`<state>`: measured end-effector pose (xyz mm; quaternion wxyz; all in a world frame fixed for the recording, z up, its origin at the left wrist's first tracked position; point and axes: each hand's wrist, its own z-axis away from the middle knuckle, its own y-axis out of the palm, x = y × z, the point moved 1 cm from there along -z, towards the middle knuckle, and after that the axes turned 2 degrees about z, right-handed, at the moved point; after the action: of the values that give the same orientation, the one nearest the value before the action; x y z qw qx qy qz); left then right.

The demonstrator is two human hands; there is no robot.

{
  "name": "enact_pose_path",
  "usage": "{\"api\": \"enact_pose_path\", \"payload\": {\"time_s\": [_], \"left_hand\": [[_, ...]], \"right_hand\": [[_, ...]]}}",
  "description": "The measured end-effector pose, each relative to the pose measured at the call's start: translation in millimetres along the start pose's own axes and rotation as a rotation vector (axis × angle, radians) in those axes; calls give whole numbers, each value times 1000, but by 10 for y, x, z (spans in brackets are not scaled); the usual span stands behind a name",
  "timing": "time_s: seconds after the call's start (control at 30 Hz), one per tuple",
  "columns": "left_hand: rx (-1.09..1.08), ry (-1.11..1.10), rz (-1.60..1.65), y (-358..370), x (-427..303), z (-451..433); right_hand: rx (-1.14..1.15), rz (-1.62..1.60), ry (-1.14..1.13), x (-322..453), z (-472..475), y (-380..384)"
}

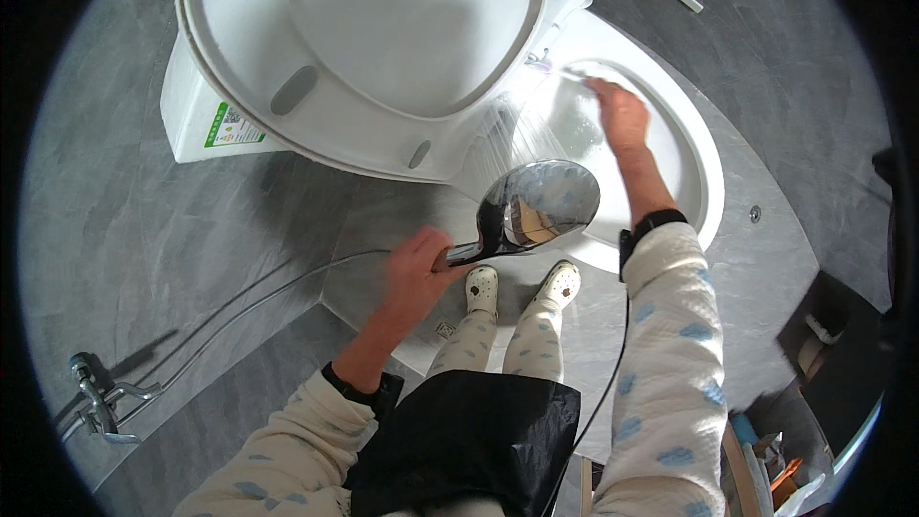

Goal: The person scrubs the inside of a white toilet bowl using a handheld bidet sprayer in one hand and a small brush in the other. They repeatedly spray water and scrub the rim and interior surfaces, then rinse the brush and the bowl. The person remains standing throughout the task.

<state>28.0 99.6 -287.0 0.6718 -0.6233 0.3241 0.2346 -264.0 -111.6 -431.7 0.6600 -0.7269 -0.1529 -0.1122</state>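
My left hand (420,266) grips the handle of a chrome shower head (549,205), its shiny back towards me. Fine streams of water (506,133) leave it towards the white toilet bowl (711,190) and the hinge side of the raised toilet seat and lid (359,97). My right hand (623,115) reaches over the bowl's far inner side. Its fingers are closed around a small pale object (574,73), too blurred to name. Water and some froth show inside the bowl. A purple-tinted piece (538,66) sits near the rim by the hinge.
A metal hose (266,301) runs left to a wall-mounted shower mixer (104,402). A white cistern (188,111) bears a printed label. A floor drain (446,330) lies near my white clogs (482,286). At lower right stands a bin or basket with mixed items (786,474).
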Motion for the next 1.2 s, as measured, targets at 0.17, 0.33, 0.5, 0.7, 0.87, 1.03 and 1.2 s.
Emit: {"api": "enact_pose_path", "payload": {"time_s": [0.17,0.33,0.5,0.7,0.87,1.03,1.2], "left_hand": [[-33,-82,49,42,-4,-69],[-18,-109,0,75,-74,117],[61,-165,-85,-39,-56,347],[77,-95,-129,-178,4,423],[92,-44,-126,-256,30,392],[106,3,-124,-303,77,409],[145,-27,-90,-313,138,479]], "right_hand": [[82,126,114,-346,-34,-306],[23,-197,106,393,156,214],[5,-532,91,1050,1218,553],[433,-410,-91,1768,1761,257],[550,-709,55,1793,1747,347],[356,-672,104,1839,2093,628],[7,-519,365,1640,1544,522]]}}
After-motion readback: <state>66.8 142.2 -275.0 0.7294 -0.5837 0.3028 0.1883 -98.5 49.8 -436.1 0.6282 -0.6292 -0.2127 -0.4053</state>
